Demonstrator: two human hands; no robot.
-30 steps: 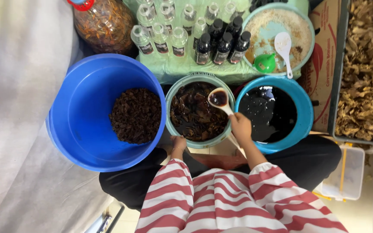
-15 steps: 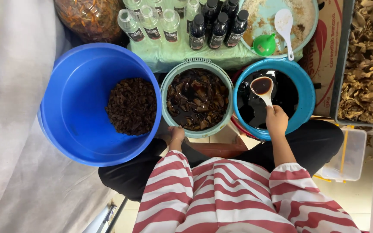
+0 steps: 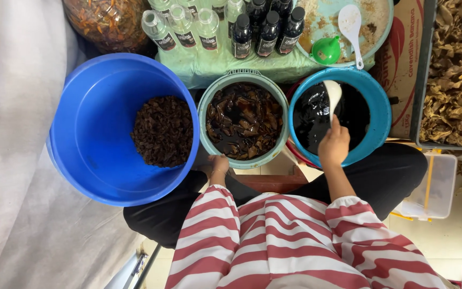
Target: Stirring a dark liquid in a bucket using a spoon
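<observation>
1. Since the earlier frames, right hand [image 3: 333, 145] has carried the white ladle [image 3: 332, 94] from over the teal bowl [image 3: 209, 99] to the small blue basin [image 3: 382, 107]; ladle bowl now tipped down at the dark liquid [image 3: 316, 115], no longer held level and full.
2. Right hand: fingers closed around the ladle handle, at the near rim of the small blue basin.
3. Left hand [image 3: 218, 164]: at the near rim of the teal bowl, touching it; whether it grips the rim, cannot tell.
4. Teal bowl sits between the two blue vessels, filled with dark soaked pieces [image 3: 244, 120] in dark liquid.
5. Large blue tub [image 3: 89, 126] to the left holds a heap of dark dried pieces [image 3: 161, 130].
6. Far side: row of clear and dark bottles [image 3: 225, 27] on a green cloth, a tray [image 3: 386, 21] with a green funnel [image 3: 326, 51] and a second white spoon [image 3: 350, 24].
7. Far right: box of pale dried material [image 3: 455, 75].
</observation>
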